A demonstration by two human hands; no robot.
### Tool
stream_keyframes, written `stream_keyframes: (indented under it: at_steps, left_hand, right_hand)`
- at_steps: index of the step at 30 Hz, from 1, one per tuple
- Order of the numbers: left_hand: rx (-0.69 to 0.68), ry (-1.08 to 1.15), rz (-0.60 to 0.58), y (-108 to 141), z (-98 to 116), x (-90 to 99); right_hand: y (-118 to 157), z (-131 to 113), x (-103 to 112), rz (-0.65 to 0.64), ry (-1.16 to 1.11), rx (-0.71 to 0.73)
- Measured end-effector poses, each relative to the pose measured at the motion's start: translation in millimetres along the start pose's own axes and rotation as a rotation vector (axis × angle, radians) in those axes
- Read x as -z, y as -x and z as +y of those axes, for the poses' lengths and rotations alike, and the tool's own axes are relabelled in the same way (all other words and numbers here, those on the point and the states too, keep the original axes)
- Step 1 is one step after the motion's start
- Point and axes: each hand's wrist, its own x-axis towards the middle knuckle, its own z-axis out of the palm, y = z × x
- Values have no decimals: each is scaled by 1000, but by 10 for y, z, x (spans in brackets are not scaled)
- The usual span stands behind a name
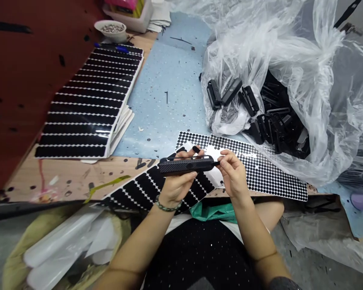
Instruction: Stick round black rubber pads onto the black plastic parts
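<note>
Lengthwise between both hands (177, 187), black casing (186, 166)

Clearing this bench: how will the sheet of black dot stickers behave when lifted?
The sheet of black dot stickers looks thin, so it will probably droop unless supported. Its glossy surface may slip in a loose grip. The plastic bag overlapping its far edge could drag along.

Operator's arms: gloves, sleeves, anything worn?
No gloves on the left hand or right hand; forearms bare. A teal beaded bracelet circles the left wrist, and a thin dark cord circles the right forearm.
</note>
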Motion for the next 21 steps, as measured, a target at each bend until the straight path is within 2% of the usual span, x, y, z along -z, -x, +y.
stream_keyframes:
  at_steps: [5, 15, 21]
  left_hand:
    - [-9, -6, 5, 28, -78, -155]
    - [-8, -36, 70, 51, -67, -244]
    - [-14, -50, 40, 65, -68, -242]
  right_hand:
    - [120, -28, -168, 27, -20, 73]
    - [159, -27, -142, 48, 90, 167]
    - [175, -35, -131, 63, 72, 150]
